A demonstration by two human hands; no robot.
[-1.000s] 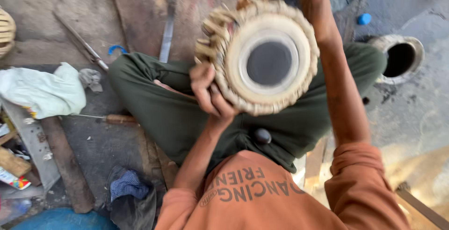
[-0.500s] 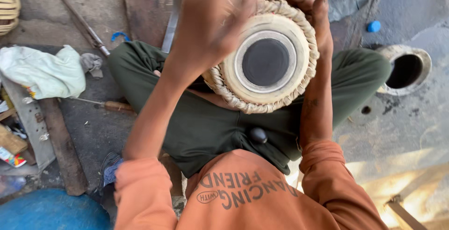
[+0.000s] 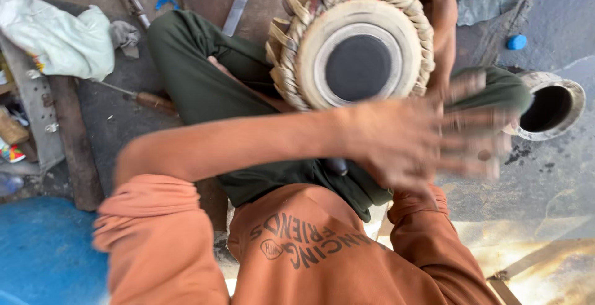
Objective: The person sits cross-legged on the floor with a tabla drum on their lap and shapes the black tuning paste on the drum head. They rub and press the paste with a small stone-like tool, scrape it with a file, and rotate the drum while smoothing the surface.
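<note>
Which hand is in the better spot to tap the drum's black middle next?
Probably the left. The left hand is open, empty and close beside the tabla, while the right hand is busy holding the far rim.

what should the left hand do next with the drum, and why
Probably bring the left hand back onto the drum head: it is blurred in mid-swing below the rim and apart from it, fingers spread, while the right hand grips the far edge and holds the drum tilted on the lap.
</note>
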